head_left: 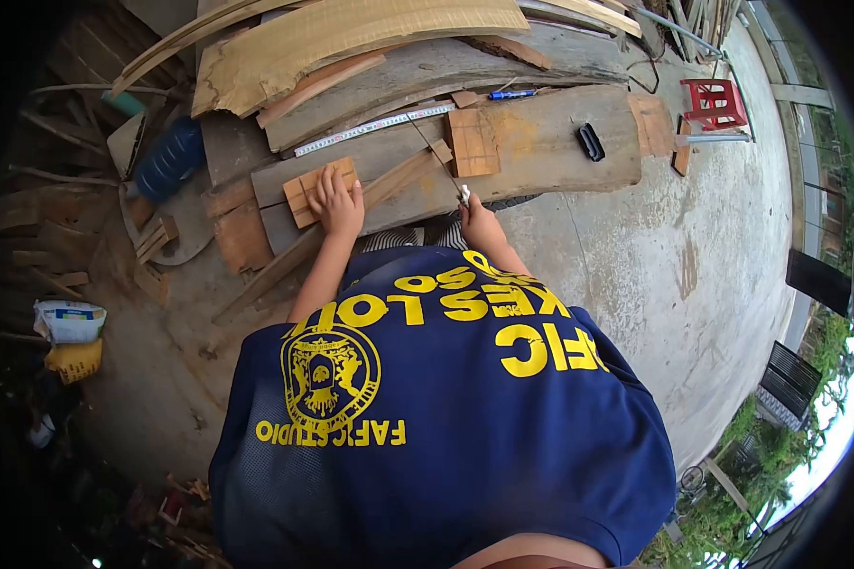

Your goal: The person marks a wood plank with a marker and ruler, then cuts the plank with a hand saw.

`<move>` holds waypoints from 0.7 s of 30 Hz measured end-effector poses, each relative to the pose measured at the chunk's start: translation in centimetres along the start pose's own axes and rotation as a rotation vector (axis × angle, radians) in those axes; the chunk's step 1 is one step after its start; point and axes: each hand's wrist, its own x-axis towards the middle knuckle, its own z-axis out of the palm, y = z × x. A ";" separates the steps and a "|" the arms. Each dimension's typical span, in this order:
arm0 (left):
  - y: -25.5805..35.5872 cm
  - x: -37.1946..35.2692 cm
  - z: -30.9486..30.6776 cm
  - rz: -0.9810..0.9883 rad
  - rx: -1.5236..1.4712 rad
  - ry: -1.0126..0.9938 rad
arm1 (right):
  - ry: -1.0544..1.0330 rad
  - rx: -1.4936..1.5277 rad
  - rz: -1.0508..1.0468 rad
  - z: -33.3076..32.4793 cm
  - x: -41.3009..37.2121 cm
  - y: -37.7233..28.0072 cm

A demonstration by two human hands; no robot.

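My left hand [337,201] presses flat on a small rectangular wood block [306,187] that lies on a wide grey plank [560,133]. My right hand [480,224] is closed around the handle of a thin saw [436,152], whose narrow blade runs up and to the left across the plank. A long wooden strip [285,261] lies diagonally under both hands, from the plank down to the concrete floor. The blade crosses the upper end of this strip. My blue shirt with yellow print fills the lower middle of the view.
On the planks lie a tape measure [370,125], a blue marker [512,94], a square wood piece [473,142] and a black object [590,142]. A red stool [716,102] stands at the right. A blue bottle [169,159], wood scraps and bags [68,322] are at the left.
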 end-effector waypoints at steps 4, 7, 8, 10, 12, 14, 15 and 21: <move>0.5 0.1 1.4 0.097 0.107 0.012 | -0.005 -0.018 0.043 0.4 0.4 1.3; 0.2 0.0 1.0 0.119 0.138 -0.086 | -0.065 -0.048 0.076 1.0 0.4 3.0; 0.0 -0.2 0.9 0.115 0.137 -0.085 | -0.066 -0.050 0.073 1.2 0.5 3.6; -0.4 -0.8 0.5 0.408 0.071 -0.063 | -0.106 -0.037 0.106 1.5 0.7 4.2; -0.7 -2.0 0.5 0.479 0.080 -0.158 | -0.123 -0.044 0.113 1.7 1.0 4.5; -1.6 -3.5 1.2 0.551 0.095 -0.258 | -0.143 -0.044 0.121 1.7 1.3 4.5; -1.8 -4.1 1.4 0.565 0.099 -0.190 | -0.145 -0.052 0.127 1.7 1.4 4.5; -4.5 -6.1 0.3 0.453 0.139 -0.128 | -0.152 -0.035 0.150 1.6 1.8 4.6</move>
